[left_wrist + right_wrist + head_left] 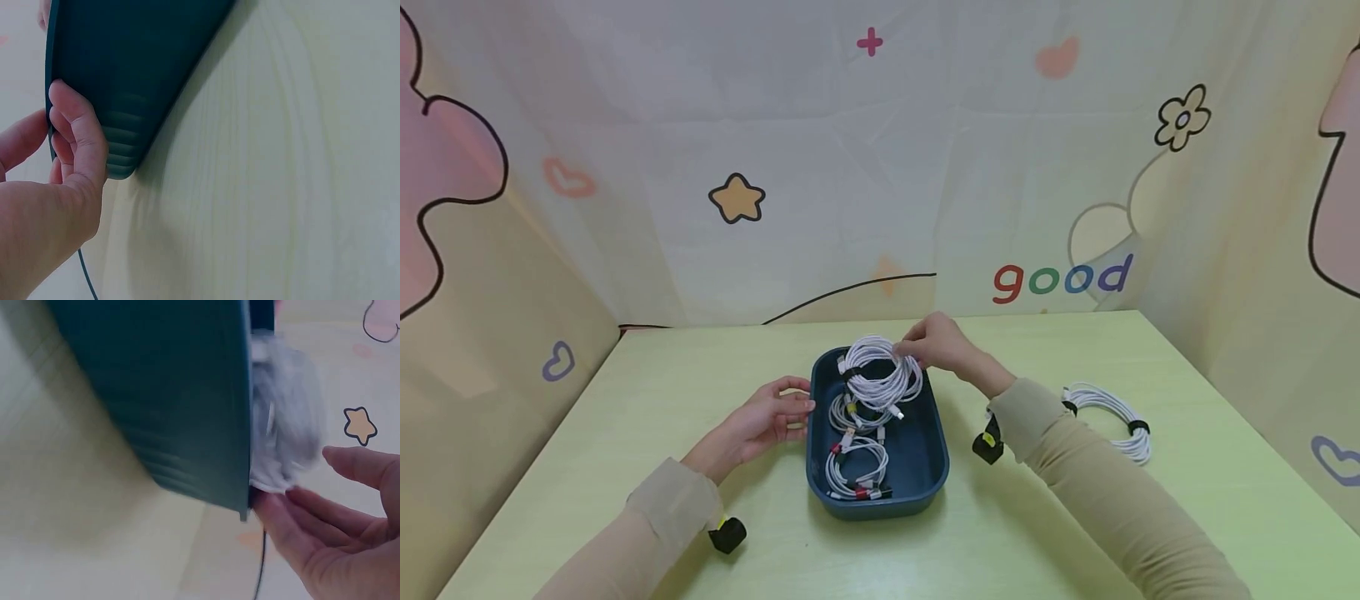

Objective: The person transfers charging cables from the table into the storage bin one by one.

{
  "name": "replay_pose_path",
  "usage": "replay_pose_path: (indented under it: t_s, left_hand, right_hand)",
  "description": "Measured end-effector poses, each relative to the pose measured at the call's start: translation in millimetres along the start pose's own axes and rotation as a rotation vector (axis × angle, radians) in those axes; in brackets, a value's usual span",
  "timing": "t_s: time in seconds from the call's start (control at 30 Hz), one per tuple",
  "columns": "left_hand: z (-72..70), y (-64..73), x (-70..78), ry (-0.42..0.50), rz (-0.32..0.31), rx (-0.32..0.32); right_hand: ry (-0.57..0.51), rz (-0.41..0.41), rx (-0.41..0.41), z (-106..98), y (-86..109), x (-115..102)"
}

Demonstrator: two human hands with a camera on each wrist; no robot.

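In the head view, a dark blue bin [917, 467] stands mid-table. A large coiled white cable [880, 387] with a black tie lies at its far end, over a smaller cable coil [842, 417] with a yellow tie. Nearer lies another cable coil [883, 467] with red bands. My right hand [943, 346] is at the far right rim, fingertips at the large coil's edge; in the right wrist view, that coil [287, 412] is blurred and the thumb stands apart from the fingers [281, 525]. My left hand [767, 421] rests its loosely bent fingers [78, 119] against the bin's left side.
To the right on the light wood-look table [1030, 533] lies another white cable coil [1135, 429] with black ties, partly behind my right sleeve [1097, 475]. A printed cloth backdrop [820, 250] rises behind the table.
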State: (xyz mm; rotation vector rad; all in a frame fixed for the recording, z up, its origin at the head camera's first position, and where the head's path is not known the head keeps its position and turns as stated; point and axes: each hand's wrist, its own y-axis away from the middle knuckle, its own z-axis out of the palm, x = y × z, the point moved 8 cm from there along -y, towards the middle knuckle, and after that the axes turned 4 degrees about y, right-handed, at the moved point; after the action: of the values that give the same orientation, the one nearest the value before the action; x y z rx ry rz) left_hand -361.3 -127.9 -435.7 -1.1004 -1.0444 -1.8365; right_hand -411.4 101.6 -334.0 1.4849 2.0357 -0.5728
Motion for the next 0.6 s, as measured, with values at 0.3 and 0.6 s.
replay_pose_path:
  t_s: [0.3, 0.6]
  left_hand:
    - [0.1, 0.4, 0.1, 0.012, 0.004, 0.001]
    - [0.2, -0.4, 0.1, -0.001, 0.004, 0.004]
  right_hand:
    - [0.124, -0.076, 0.143, -30.5, 14.5, -2.1]
    - [0.207, -0.021, 0.168, -66.1, 34.5, 38.3]
